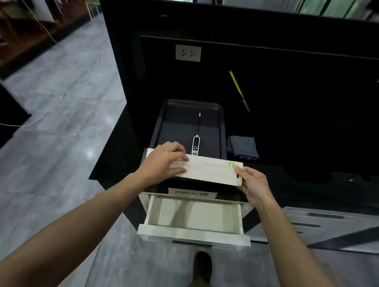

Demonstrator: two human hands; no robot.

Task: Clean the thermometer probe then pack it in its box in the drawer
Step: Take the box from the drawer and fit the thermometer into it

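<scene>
A long white box (pixel 209 172) with a green logo at its right end is held level over the counter's front edge. My left hand (pixel 165 161) grips its left end, fingers curled over the top and thumb below. My right hand (pixel 253 184) pinches its right end. Behind the box, a white thermometer (pixel 195 145) with a thin probe pointing away lies in a dark metal tray (pixel 163 119). A folded grey cloth (pixel 242 147) sits to the tray's right. Below the box, a white drawer (pixel 193 234) stands pulled out and holds nothing.
The black counter (pixel 296 127) runs to the right, with a yellow pencil-like stick (pixel 238 88) on it and a wall socket (pixel 188 53) behind. Grey tiled floor (pixel 53 112) lies to the left. My shoe (pixel 202 266) stands just in front of the drawer.
</scene>
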